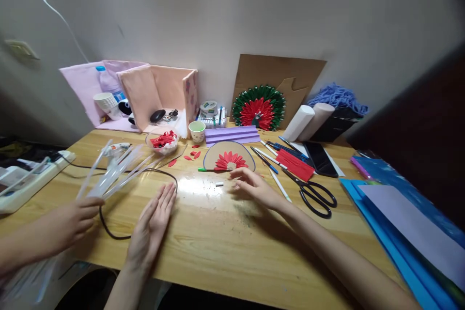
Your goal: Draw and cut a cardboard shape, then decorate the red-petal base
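My left hand point(154, 225) rests edge-on at the table's front left with its fingers stretched out, holding nothing. A black cable point(109, 232) passes behind and beside it. Near the centre, my right hand point(256, 186) hovers low with slightly bent fingers apart and nothing visible in them. Just beyond its fingertips lies a half-round cardboard piece point(210, 157) with red paper petals point(232, 160) fanned on it. A small white piece point(219, 184) lies left of my right hand. At far left, another person's hand point(78, 220) grips a bundle of clear glue sticks point(112, 174).
Scissors point(316, 196), pens point(279, 186) and red paper point(296, 164) lie right. A glue gun point(116, 152), petal bowl point(163, 143) and paper cup point(196, 131) stand left. Behind are a cardboard panel point(279, 70) and purple folded strip point(232, 135). Blue sheets point(366, 218) lie far right.
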Demonstrator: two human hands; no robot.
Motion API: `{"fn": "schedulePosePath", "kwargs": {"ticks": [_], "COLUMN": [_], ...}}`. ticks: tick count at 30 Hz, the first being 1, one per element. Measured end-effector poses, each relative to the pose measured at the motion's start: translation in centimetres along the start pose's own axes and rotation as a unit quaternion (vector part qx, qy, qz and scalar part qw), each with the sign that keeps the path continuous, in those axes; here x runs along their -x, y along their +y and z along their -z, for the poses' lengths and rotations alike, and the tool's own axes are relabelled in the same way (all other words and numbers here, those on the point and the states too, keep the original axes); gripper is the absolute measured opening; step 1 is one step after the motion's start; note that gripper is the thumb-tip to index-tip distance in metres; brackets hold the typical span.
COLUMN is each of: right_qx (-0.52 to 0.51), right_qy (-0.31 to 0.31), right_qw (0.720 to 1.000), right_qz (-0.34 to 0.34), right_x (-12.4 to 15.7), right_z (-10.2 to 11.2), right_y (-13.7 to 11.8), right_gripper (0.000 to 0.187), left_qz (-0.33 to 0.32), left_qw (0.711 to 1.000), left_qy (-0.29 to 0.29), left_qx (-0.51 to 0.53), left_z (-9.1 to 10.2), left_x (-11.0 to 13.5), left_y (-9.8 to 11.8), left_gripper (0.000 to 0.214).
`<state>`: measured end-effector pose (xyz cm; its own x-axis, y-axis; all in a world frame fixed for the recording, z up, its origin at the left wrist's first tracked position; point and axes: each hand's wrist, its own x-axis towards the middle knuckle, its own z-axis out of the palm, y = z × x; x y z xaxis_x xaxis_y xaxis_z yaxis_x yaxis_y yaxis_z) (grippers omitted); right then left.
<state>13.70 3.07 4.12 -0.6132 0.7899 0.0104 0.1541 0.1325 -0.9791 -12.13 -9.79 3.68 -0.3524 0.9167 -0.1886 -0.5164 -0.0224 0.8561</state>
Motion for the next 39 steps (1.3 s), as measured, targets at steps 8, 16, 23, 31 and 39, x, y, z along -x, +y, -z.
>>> {"fn": "schedulePosePath", "kwargs": {"ticks": [8,16,23,31,39], "right_qx": [-0.031,0.046,0.060,0.061,-0.006], "right_qy": [-0.102,-0.133,-0.135,-0.155,-0.165], "right_qw": [0.994,0.990,0.989,0.986,0.986], "right_qz": [-0.012,0.002,0.011,0.027,-0.004], "right_x": [-3.4,-3.9,-5.2,-6.3,-7.0], "right_z": [-6.3,-8.6,-9.8,-11.8,-12.3], "right_y": [0.6,0.4,0.4,-0.8,-0.9], "right_gripper": [0.018,0.014,0.014,0.015,0.016], "left_qz": [-0.302,-0.091,-0.027,0.012,0.037], "left_qw": [0.734,0.510,0.491,0.518,0.632], "left_qy": [0.037,0.204,0.186,0.152,0.067], "left_qx": [-0.607,-0.831,-0.850,-0.842,-0.771], "left_z": [3.2,8.3,8.8,6.9,7.6], "left_x": [-1.1,-3.9,-3.5,-3.8,-3.1], "left_y": [4.1,4.4,5.4,5.7,6.7], "left_gripper": [0.038,0.101,0.077,0.035,0.015]}}
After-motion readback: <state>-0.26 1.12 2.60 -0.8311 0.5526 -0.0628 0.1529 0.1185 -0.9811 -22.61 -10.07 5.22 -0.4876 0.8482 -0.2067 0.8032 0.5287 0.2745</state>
